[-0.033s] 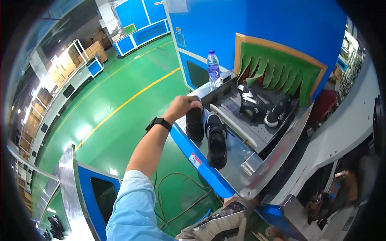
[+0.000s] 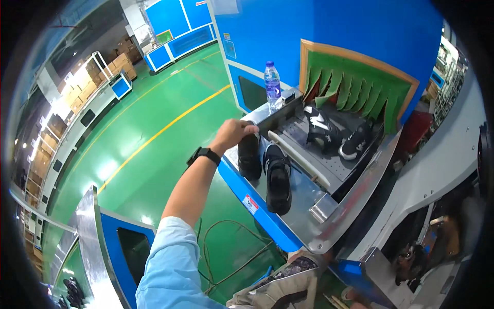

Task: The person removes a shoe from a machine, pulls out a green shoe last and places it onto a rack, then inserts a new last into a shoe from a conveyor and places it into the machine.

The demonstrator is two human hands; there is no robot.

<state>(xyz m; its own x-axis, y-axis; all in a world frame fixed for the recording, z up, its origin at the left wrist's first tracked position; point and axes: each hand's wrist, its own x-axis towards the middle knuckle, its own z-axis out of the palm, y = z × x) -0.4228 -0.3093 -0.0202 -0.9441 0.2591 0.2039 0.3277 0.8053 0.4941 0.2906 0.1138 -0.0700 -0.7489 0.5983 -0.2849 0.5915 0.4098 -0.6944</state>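
My left hand (image 2: 234,134), with a dark watch on its wrist, is closed over the far end of a black shoe (image 2: 249,159) on the metal ledge (image 2: 303,234). Its fingers are partly hidden behind the shoe. Right beside it, a second black shoe (image 2: 278,180) with a strap rests on the same ledge, untouched. Two black-and-white shoes, one with a large white mark (image 2: 320,123) and one with a white sole (image 2: 355,143), lie on the perforated dark bed in front of the green strip curtain (image 2: 355,87). My right hand does not show.
A water bottle (image 2: 272,86) with a purple cap stands at the ledge's far corner. A pale bar (image 2: 298,158) divides ledge from bed. The blue machine (image 2: 329,23) rises behind. A grey curved machine body (image 2: 427,180) is at right; a cable (image 2: 231,224) lies on the green floor.
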